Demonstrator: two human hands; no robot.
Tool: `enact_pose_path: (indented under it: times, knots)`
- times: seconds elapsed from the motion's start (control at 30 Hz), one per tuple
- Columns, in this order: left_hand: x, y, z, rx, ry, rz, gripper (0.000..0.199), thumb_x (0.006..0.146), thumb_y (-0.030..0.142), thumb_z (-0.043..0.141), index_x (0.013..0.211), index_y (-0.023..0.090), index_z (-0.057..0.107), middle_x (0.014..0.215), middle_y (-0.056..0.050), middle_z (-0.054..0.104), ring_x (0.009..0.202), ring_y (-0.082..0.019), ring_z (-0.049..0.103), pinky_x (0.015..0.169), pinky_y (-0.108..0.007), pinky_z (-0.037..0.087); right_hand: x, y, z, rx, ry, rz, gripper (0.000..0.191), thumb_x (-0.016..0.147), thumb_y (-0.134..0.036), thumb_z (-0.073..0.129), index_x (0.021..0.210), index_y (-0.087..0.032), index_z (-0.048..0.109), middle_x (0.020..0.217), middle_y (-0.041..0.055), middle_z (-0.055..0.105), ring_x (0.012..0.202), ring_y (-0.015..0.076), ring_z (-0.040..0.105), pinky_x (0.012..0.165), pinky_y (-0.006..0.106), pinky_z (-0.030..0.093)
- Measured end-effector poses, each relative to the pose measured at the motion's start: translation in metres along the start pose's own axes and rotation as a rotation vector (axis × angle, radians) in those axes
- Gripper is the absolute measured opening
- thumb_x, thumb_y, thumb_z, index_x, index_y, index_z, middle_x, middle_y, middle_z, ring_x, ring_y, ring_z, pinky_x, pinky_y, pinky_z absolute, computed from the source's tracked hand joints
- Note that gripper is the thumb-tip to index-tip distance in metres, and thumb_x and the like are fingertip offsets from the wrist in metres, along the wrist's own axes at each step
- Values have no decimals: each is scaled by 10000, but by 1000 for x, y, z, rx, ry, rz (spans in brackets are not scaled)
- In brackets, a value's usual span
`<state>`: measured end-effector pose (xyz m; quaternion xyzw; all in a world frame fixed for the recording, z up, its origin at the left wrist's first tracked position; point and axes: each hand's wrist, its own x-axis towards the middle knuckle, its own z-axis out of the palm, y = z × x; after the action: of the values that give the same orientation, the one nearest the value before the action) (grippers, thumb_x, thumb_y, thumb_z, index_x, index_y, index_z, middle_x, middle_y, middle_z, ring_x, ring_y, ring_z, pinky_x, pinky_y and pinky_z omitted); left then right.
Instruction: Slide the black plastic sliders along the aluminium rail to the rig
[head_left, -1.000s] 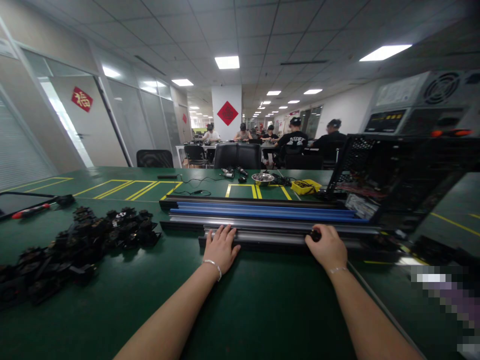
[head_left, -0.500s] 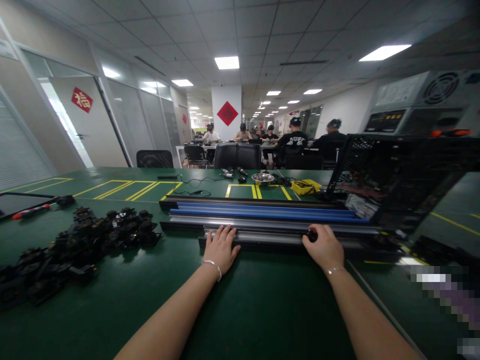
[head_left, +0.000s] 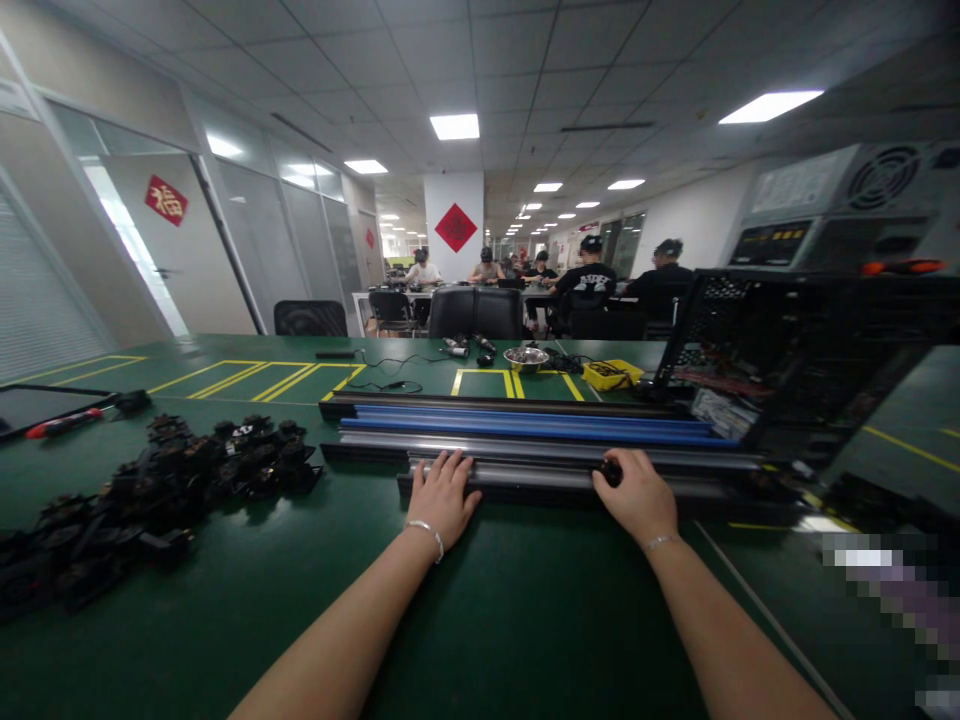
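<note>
My left hand (head_left: 444,498) lies over the left part of the nearest long rail (head_left: 525,476), fingers stretched across its dark grey metal top and thumb apart. Farther right, my right hand (head_left: 639,496) pinches a small round black piece (head_left: 612,471) against the same rail. The fingers partly cover that piece, so its exact kind does not show. Just beyond lie a silver-grey rail (head_left: 487,442), a blue rail (head_left: 525,424) and a black rail (head_left: 480,401), all side by side.
Black small parts (head_left: 165,490) are heaped on the green table (head_left: 480,620) at left, near a red-handled tool (head_left: 64,424). An opened computer case (head_left: 810,360) stands at right. A metal bowl (head_left: 526,358) and yellow tray (head_left: 612,374) sit behind the rails. Several people work farther back.
My right hand has slid slightly left along the rail with the small black piece. My left hand has stayed in place.
</note>
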<state>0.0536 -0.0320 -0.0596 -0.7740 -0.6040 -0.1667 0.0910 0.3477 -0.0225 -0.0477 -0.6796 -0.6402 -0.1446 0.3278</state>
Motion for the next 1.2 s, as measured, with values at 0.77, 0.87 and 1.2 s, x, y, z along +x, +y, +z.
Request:
enact_pose_path:
  times: [0.77, 0.87, 1.2]
  knots:
    - [0, 1, -2, 25, -15, 1, 508, 840, 483, 324, 1307, 286, 366, 1402, -11, 365, 1296, -221, 270, 1051, -492, 193, -1, -11, 2, 60, -62, -87, 207, 749, -356, 474, 887, -218, 544, 880, 30, 577, 757, 178, 561, 674, 303, 415]
    - [0, 1, -2, 24, -15, 3, 512, 840, 487, 321, 1308, 283, 364, 1403, -11, 364, 1298, -220, 266, 1051, -492, 194, -1, -11, 2, 81, -69, -88, 211, 745, -351, 478, 890, -214, 549, 873, 29, 580, 770, 178, 563, 686, 303, 419]
    - [0, 0, -3, 21, -23, 1, 516, 840, 490, 315, 1310, 283, 363, 1405, -13, 362, 1303, -223, 257, 1052, -497, 187, 0, -15, -1, 159, -130, -183, 261, 740, -321, 477, 948, -192, 567, 908, 50, 598, 771, 174, 553, 737, 317, 430]
